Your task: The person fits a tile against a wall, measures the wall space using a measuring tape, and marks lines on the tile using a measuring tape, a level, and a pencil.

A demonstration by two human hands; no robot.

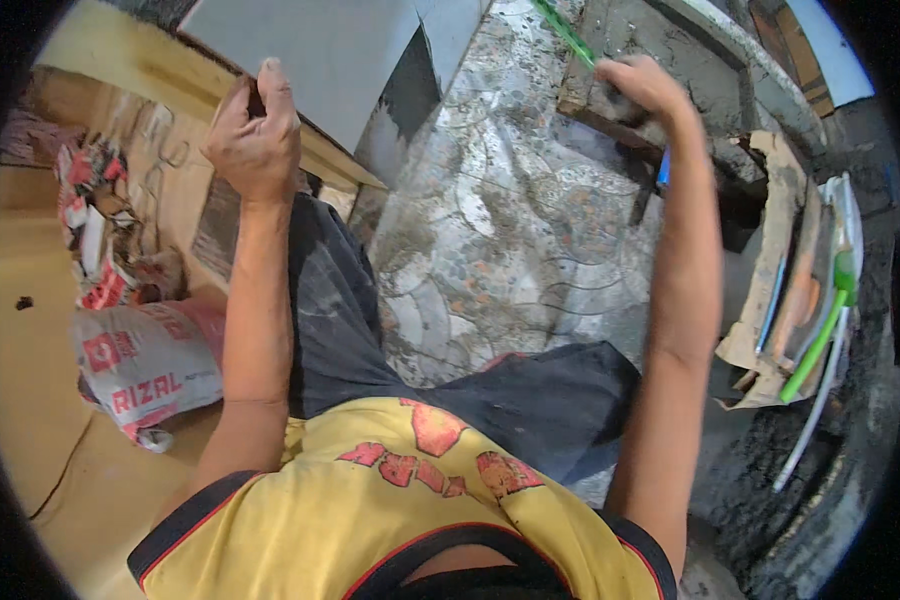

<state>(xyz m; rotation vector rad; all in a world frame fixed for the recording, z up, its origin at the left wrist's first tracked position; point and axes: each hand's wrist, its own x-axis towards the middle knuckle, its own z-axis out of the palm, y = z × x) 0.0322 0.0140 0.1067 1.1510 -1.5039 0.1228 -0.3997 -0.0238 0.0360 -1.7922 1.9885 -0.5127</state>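
My left hand [257, 140] is raised at the upper left, its fingers curled in and the thumb side up, beside the edge of a large pale grey panel [300, 60]. Whatever may be inside the curl is hidden. At the upper right my right hand [642, 85] is closed around one end of a long, narrow green tool [567, 32]. That tool slants up and left, out past the picture's top edge, so its kind cannot be made out. Below my right hand is a wooden mixing trough [610, 118] coated with grey mortar.
Between my knees lies a mosaic-patterned floor [500, 240] smeared with cement. A white-and-red cement sack [150, 365] and torn scraps [105, 270] are at left. On the right stands a torn cardboard box [760, 260] with a green hose [815, 345] and pipes.
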